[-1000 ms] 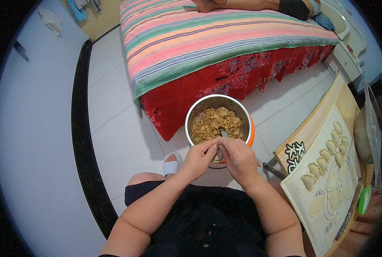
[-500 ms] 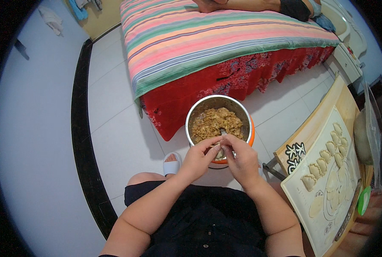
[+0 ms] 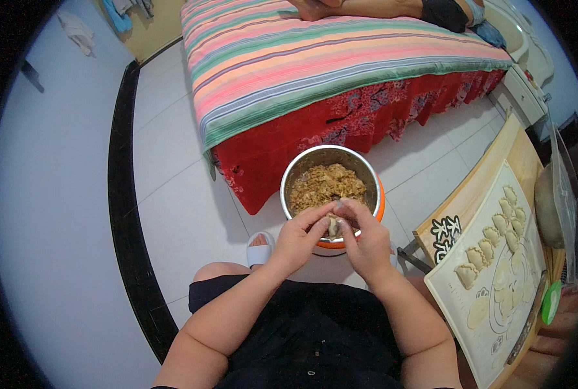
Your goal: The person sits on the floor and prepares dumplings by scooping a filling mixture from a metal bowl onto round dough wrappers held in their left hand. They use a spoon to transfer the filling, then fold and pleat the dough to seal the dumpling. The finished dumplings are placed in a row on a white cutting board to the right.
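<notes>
Between both hands is a small pale dumpling [image 3: 333,226], partly hidden by the fingers. My left hand [image 3: 299,237] grips its left side, thumb and fingertips bent round it. From the other side my right hand [image 3: 365,241] pinches its edge, the fingertips of both hands meeting at the top. Just beyond them stands a metal bowl [image 3: 288,174] of brownish chopped filling [image 3: 328,184]; the hands are over its near rim. A utensil in the filling is mostly hidden behind the fingers.
On the right, a wooden table [image 3: 477,189] bears a white mat [image 3: 450,285] with several finished dumplings [image 3: 486,243], flat dough wrappers [image 3: 510,285] and a rolling pin [image 3: 526,337]. An orange object [image 3: 382,202] sits under the bowl. Ahead is a striped bed [image 3: 341,61] with another person's legs [image 3: 380,8] on it.
My fingers have shifted slightly along the dumpling, and more of its pale dough shows between the thumbs. The bowl, mat and table look the same.
</notes>
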Tool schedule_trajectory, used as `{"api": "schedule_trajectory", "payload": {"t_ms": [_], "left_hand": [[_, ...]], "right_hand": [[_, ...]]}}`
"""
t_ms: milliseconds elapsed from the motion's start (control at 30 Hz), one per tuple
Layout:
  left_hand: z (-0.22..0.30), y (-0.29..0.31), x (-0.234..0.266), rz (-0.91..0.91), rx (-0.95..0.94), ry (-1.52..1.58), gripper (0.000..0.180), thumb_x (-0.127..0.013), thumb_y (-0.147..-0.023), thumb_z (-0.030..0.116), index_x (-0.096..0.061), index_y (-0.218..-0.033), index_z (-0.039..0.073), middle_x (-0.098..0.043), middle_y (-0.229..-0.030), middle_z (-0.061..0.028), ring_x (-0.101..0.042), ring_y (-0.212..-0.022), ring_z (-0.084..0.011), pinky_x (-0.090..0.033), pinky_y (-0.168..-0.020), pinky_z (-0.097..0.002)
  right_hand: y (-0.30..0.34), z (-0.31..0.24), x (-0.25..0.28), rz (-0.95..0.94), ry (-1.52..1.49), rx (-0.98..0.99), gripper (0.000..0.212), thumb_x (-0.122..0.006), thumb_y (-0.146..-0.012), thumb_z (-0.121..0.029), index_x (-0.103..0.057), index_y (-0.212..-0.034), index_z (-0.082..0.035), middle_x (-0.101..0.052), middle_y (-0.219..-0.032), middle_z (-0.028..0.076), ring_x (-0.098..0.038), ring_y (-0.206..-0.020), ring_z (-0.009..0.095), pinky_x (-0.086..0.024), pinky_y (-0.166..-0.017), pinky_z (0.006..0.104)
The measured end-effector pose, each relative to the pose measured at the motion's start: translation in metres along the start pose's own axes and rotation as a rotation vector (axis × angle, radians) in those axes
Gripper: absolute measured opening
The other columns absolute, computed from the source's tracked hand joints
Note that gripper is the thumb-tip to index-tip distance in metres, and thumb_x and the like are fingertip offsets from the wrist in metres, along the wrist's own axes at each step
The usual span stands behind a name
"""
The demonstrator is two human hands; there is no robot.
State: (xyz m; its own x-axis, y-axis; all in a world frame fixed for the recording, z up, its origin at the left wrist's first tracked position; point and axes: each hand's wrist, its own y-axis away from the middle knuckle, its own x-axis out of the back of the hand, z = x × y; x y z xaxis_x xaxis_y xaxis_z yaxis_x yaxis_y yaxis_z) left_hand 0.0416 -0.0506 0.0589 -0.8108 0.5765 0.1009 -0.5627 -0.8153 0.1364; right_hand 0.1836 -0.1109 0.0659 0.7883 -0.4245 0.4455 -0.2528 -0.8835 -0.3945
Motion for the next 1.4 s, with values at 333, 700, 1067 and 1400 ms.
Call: {"api": "schedule_trajectory", "payload": {"t_ms": [333, 700, 1067, 1400], "left_hand": [[-0.006, 0.0, -0.002, -0.043, -0.193, -0.136, 0.032, -0.053, -0.092, 0.011, -0.055, -0.123, 0.004, -0.057, -0.119, -0.0094, -0.055, -0.105, -0.0162, -0.044, -0.091, -0.0289], [-0.002, -0.001, 0.001, -0.034, -0.167, -0.03, 0.032, -0.057, -0.088, 0.009, -0.058, -0.119, 0.005, -0.058, -0.114, -0.0105, -0.056, -0.105, -0.0179, -0.043, -0.091, -0.0291], [0.001, -0.001, 0.004, -0.018, -0.047, 0.091, 0.033, -0.057, -0.089, 0.01, -0.056, -0.122, 0.005, -0.057, -0.116, -0.0086, -0.054, -0.108, -0.0158, -0.043, -0.092, -0.0293], [0.001, -0.004, 0.004, 0.014, 0.09, 0.368, 0.033, -0.059, -0.088, 0.011, -0.057, -0.121, 0.006, -0.059, -0.115, -0.0088, -0.053, -0.108, -0.0162, -0.043, -0.091, -0.0293]], "right_hand": [[-0.002, -0.001, 0.005, -0.051, 0.18, 0.154, 0.038, -0.061, -0.077, 0.006, -0.053, -0.113, -0.001, -0.063, -0.094, 0.016, -0.065, -0.087, 0.028, -0.052, -0.075, 0.0325], [-0.002, 0.0, 0.003, -0.034, -0.011, -0.081, 0.033, -0.064, -0.076, 0.005, -0.055, -0.107, -0.002, -0.065, -0.091, 0.014, -0.066, -0.084, 0.026, -0.053, -0.072, 0.0318], [-0.003, -0.005, 0.001, 0.012, -0.105, -0.127, 0.034, -0.063, -0.075, 0.006, -0.055, -0.107, -0.002, -0.064, -0.09, 0.015, -0.066, -0.083, 0.027, -0.052, -0.073, 0.0322], [-0.003, -0.004, 0.001, 0.029, -0.205, -0.162, 0.03, -0.062, -0.079, 0.005, -0.055, -0.107, 0.0, -0.065, -0.091, 0.014, -0.066, -0.084, 0.023, -0.053, -0.074, 0.0313]]}}
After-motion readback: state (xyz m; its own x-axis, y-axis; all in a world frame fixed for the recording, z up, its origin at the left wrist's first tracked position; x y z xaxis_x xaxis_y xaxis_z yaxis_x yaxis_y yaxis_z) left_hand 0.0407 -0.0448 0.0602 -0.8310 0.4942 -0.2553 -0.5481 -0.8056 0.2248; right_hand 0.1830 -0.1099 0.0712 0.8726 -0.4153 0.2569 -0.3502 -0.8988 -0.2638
